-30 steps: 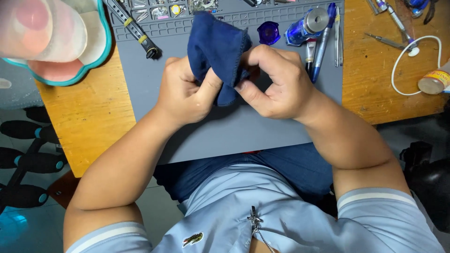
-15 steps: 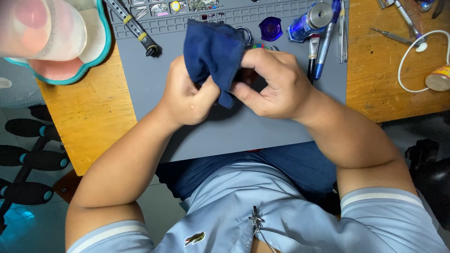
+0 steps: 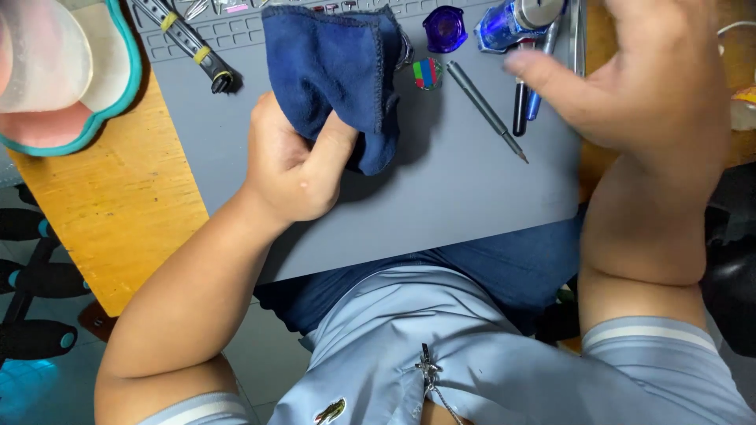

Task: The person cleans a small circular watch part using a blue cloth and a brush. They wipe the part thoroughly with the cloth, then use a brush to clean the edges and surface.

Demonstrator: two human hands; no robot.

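My left hand [image 3: 295, 161] grips a dark blue cloth [image 3: 335, 67] over the grey work mat [image 3: 441, 197], with the cloth bunched between thumb and fingers. Off to the right, my right hand [image 3: 646, 83] hovers above the mat's edge, fingers spread and nothing in it. It is nearest to the pens [image 3: 526, 106] and a slim grey tool [image 3: 487, 110] lying on the mat. A small striped round piece [image 3: 428, 73] lies just right of the cloth.
A purple cap [image 3: 445, 27] and a blue cylindrical object [image 3: 512, 22] lie at the mat's far edge. A black strap with yellow bands [image 3: 189, 43] is at the upper left. A teal-rimmed tray [image 3: 118, 94] sits on the wooden table [image 3: 118, 212].
My right hand has let go of the cloth and moved right, opening. The left hand still holds the cloth. The view has moved closer.
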